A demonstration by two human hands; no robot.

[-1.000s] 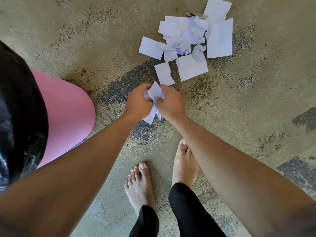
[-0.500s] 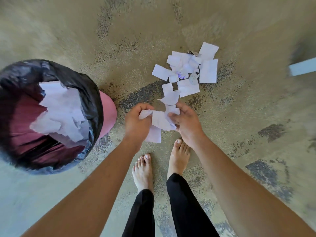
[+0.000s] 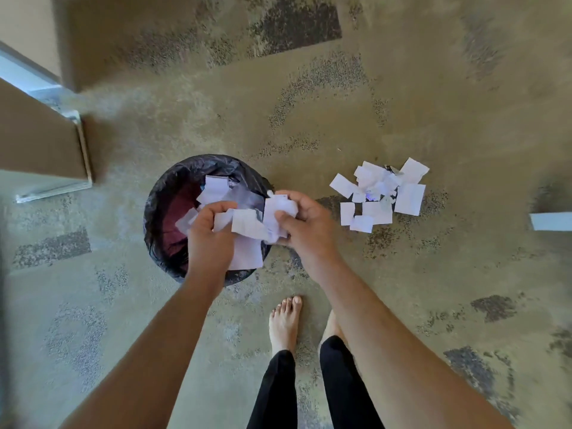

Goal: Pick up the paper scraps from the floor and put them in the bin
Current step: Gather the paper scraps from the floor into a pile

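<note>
Left hand (image 3: 208, 235) and right hand (image 3: 305, 226) hover over bin (image 3: 161, 193) — fingers of both curled round bunch of paper scraps (image 3: 257, 226). Bin black-lined, some scraps already inside. Remaining scrap pile (image 3: 382, 193) lies on carpet (image 3: 402, 88), right of bin — bare feet (image 3: 284, 323) below.

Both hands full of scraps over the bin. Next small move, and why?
Probably open both hands: the left hand and right hand grip scraps right above the bin, so they should drop in. A pile remains.
</note>
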